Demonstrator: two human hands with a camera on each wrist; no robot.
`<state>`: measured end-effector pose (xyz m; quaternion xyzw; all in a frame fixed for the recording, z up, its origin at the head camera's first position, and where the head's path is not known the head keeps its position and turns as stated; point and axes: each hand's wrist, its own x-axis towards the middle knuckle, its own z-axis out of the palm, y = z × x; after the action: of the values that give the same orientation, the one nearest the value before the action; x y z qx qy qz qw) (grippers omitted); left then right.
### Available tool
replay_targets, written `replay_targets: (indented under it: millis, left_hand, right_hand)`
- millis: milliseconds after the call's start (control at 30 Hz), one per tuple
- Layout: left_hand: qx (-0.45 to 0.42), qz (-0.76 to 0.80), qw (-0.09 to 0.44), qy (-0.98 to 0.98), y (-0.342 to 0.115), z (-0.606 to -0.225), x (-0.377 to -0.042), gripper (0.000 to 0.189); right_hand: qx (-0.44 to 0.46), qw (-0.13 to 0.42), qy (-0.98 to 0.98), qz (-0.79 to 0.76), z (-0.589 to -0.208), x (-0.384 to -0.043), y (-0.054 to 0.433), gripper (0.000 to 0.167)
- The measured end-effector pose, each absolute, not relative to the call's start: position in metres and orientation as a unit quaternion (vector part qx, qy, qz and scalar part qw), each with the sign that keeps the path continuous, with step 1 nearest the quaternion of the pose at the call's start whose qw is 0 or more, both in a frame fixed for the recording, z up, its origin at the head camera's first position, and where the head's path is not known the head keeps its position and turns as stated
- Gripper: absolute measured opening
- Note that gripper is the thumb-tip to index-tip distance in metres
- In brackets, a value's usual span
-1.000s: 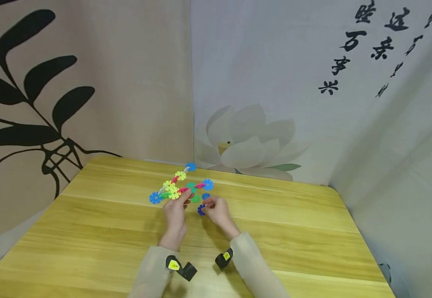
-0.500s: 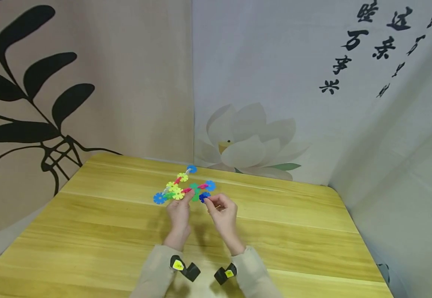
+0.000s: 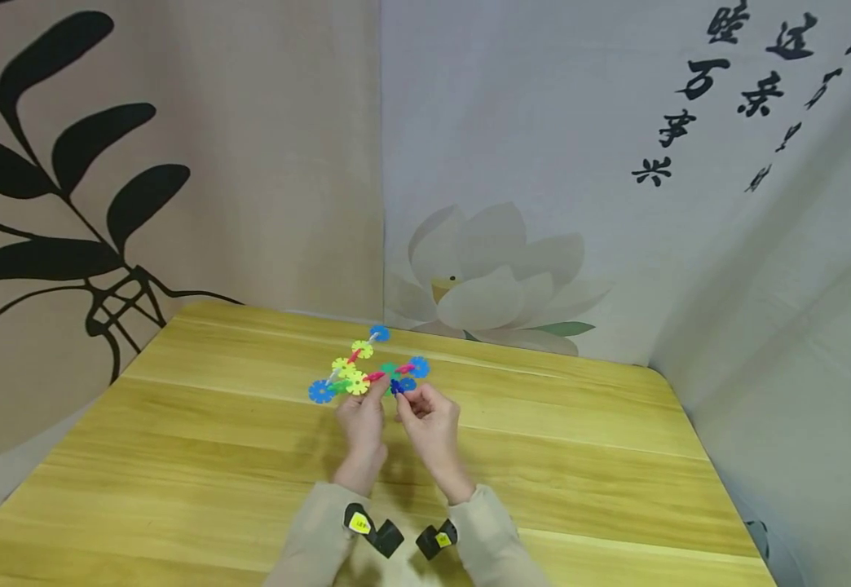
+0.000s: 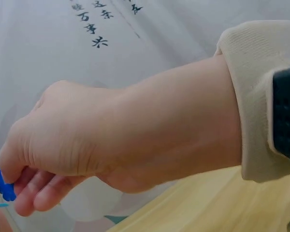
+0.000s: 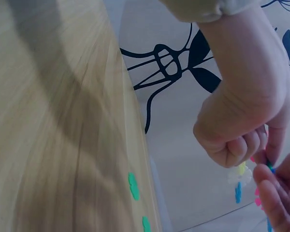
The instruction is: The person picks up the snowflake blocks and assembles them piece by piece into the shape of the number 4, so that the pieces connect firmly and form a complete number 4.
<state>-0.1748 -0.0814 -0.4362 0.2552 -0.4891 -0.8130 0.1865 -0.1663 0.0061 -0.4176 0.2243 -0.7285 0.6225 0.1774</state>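
Note:
My left hand holds an assembled chain of notched plastic snowflake discs above the table, thumb on top. Its branches have yellow, pink, green, white and blue discs. Close beside it, my right hand pinches a dark blue snowflake disc between thumb and finger, up against the green and blue part of the chain. In the left wrist view, a blue disc shows at the fingertips. The right wrist view has both hands' fingertips meeting around small pieces; the exact contact is hidden by fingers.
The wooden table extends around both arms. Behind it hangs a printed cloth backdrop. Green pieces appear against the wood in the right wrist view; whether they rest on it I cannot tell.
My right hand has moved up and left, bringing the dark blue disc from below the chain to its green part. The left hand and chain have shifted slightly right.

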Motion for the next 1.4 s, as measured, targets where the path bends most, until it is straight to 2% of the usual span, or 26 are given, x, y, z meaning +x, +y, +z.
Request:
replay_targets:
  millis: [167, 467, 1000, 1233, 1400]
  left_hand:
    - [0.237, -0.836, 0.201, -0.452, -0.078, -0.439, -0.175, 0.028]
    - [0.193, -0.864, 0.203, -0.418, -0.072, -0.440, -0.174, 0.031]
    - [0.158, -0.865, 0.253, -0.403, -0.066, -0.439, -0.173, 0.026]
    - [0.136, -0.867, 0.258, -0.404, -0.074, -0.436, -0.172, 0.030]
    - [0.124, -0.863, 0.242, -0.426, -0.077, -0.433, -0.171, 0.030]
  right_hand:
    - [0.259, 0.194, -0.711, 0.624, -0.421, -0.168, 0.007, 0.008]
    - [0.276, 0.242, -0.704, 0.608, -0.420, -0.168, 0.011, 0.010]
    - [0.297, 0.230, -0.695, 0.613, -0.416, -0.170, 0.015, 0.011]
    - [0.330, 0.187, -0.706, 0.598, -0.414, -0.173, 0.016, 0.009]
    - [0.379, 0.231, -0.711, 0.546, -0.429, -0.188, 0.023, 0.015]
